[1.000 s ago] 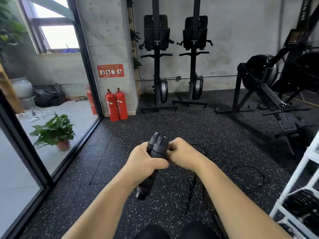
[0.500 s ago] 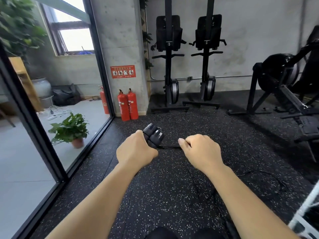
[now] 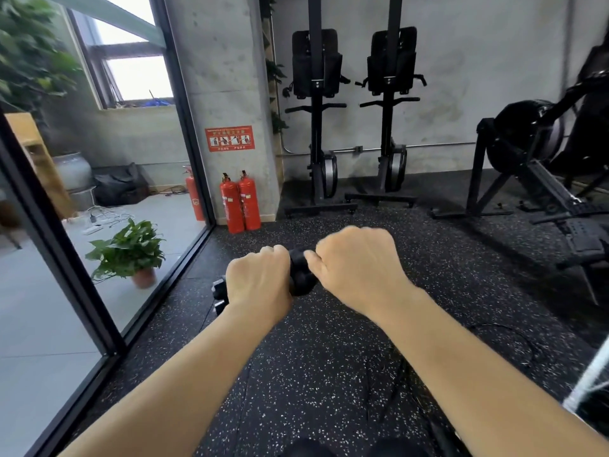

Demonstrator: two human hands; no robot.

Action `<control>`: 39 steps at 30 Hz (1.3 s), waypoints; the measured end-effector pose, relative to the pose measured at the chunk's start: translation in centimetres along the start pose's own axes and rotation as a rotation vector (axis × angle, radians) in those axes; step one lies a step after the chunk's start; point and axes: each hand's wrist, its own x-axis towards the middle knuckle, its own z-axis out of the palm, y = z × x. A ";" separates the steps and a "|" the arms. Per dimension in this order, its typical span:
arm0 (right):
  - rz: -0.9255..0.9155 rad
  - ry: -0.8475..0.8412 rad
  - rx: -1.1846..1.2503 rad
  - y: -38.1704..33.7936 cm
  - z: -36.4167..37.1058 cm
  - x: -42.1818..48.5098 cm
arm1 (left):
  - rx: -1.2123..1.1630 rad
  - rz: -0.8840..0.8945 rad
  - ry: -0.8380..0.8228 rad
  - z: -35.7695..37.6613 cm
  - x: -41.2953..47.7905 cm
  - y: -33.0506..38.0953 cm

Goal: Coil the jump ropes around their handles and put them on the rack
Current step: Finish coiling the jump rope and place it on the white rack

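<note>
My left hand grips the two black jump rope handles, held side by side and lying roughly level; their ends stick out on both sides of the fist. My right hand is curled right against the handles' right end, and its fingers hide the black rope there. A loose stretch of the rope lies in a loop on the floor at the lower right. A white rack shows only as a blurred bar at the right edge.
The floor is black speckled rubber. A glass wall with a black frame runs along the left, with a potted plant behind it. Two red fire extinguishers stand at the pillar. Black exercise machines stand at the back and right.
My right hand has moved left from a stretched length of rope back against the handles. The handles have turned more level in my left hand. The view has shifted closer and a little left.
</note>
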 end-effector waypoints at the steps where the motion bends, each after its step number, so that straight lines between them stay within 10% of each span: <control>1: -0.018 0.001 -0.017 0.4 -0.3 0.7 | 0.030 0.060 0.004 -0.2 -0.1 0.2; 9: -0.059 -0.126 0.236 4.5 0.4 4.2 | 0.090 0.550 0.125 -2.7 -1.3 0.7; 15: 0.131 -0.232 0.888 5.5 2.9 3.3 | -0.097 0.660 0.183 -2.9 -0.8 -0.3; 28: 0.866 -0.161 1.843 2.5 7.1 -1.0 | -0.381 0.275 -0.014 -3.1 -1.0 1.5; 39: 0.519 -0.017 1.496 -0.2 7.2 -3.7 | -0.504 -0.080 -0.150 -1.5 0.5 1.1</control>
